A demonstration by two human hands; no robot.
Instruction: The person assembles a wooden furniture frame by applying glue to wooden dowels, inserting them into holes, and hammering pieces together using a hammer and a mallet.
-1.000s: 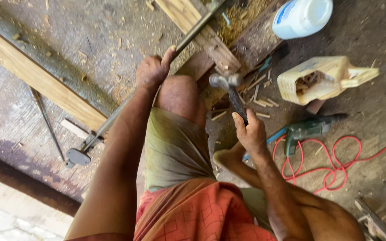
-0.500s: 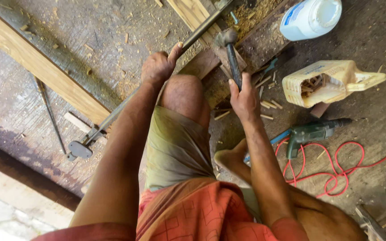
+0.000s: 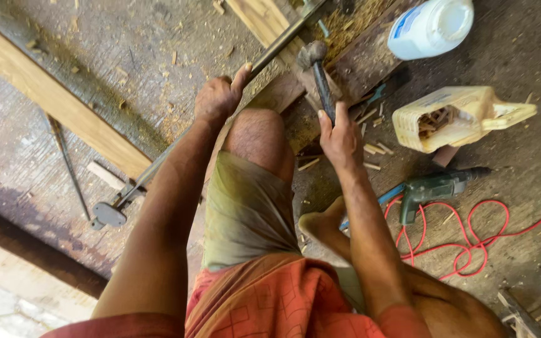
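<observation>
My right hand (image 3: pixel 340 139) grips the dark handle of a hammer (image 3: pixel 318 74); its metal head rests down on a small wooden piece (image 3: pixel 286 91) in front of my knee. My left hand (image 3: pixel 218 98) presses on a long metal bar clamp (image 3: pixel 176 134) that runs diagonally from the upper middle down to its flat foot at the lower left. I am squatting, with my bare knee between both arms and my foot under the right forearm.
A long pale plank (image 3: pixel 51 100) lies diagonally at left, beside a thin metal rod (image 3: pixel 67 164). At right are a white plastic jug (image 3: pixel 430 26), a cut-open yellow jug holding wooden pegs (image 3: pixel 452 119), a green power drill (image 3: pixel 436 186) and a red cord (image 3: pixel 471 241). Loose pegs and sawdust litter the floor.
My right hand has swung the hammer forward and down: it was raised near my knee, and now its head sits on the wooden piece. My left hand stays on the clamp bar.
</observation>
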